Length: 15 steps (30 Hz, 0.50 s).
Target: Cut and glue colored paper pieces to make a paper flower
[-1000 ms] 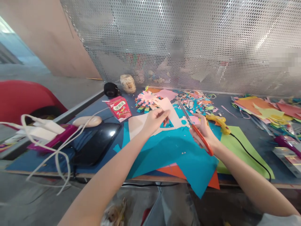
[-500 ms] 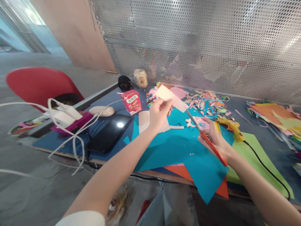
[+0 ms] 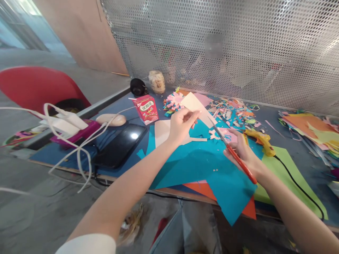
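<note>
My left hand pinches a pale cream piece of paper and holds it up over the table. My right hand is closed around red-handled scissors, whose blades reach up to the lower right edge of that paper. Below both hands lies a large blue sheet of paper. A pale pink sheet rests on it, partly hidden by my left forearm. Behind the scissors sits a small pink cut piece with a fringed edge.
A yellow glue gun with a black cord lies on green paper at right. Paper scraps are heaped at the back. A pink drink carton, a black phone and a power strip with white cables occupy the left.
My left hand and the paper have shifted slightly right, with the paper tilted a little more. The scissors remain at the paper's edge. The whole view has moved slightly.
</note>
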{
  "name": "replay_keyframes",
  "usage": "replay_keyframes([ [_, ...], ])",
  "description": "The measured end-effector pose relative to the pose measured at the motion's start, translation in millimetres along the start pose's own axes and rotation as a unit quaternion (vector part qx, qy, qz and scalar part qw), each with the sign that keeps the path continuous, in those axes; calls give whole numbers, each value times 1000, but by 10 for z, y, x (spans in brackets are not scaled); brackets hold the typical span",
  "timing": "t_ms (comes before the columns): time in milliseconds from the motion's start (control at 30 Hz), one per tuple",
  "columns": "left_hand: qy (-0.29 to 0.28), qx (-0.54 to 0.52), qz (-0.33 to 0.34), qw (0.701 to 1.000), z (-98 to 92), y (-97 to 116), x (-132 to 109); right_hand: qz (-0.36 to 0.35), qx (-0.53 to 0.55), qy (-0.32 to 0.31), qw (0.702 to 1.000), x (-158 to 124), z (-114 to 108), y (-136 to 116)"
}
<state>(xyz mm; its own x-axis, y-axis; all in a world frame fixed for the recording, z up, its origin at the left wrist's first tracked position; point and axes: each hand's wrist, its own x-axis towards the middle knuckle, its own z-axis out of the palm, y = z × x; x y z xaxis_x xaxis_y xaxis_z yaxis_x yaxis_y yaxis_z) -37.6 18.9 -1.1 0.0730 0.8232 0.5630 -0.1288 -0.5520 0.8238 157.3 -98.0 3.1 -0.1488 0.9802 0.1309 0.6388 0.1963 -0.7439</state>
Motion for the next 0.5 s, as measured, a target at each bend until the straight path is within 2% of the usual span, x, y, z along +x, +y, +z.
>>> replay_keyframes([
  [267,5,1,9,1000,0,-6,-3,5,20,-4,1000,2,0,7],
  [500,1,-2,1,1000,1,6,-3,-23,12,6,1000,-12,0,29],
])
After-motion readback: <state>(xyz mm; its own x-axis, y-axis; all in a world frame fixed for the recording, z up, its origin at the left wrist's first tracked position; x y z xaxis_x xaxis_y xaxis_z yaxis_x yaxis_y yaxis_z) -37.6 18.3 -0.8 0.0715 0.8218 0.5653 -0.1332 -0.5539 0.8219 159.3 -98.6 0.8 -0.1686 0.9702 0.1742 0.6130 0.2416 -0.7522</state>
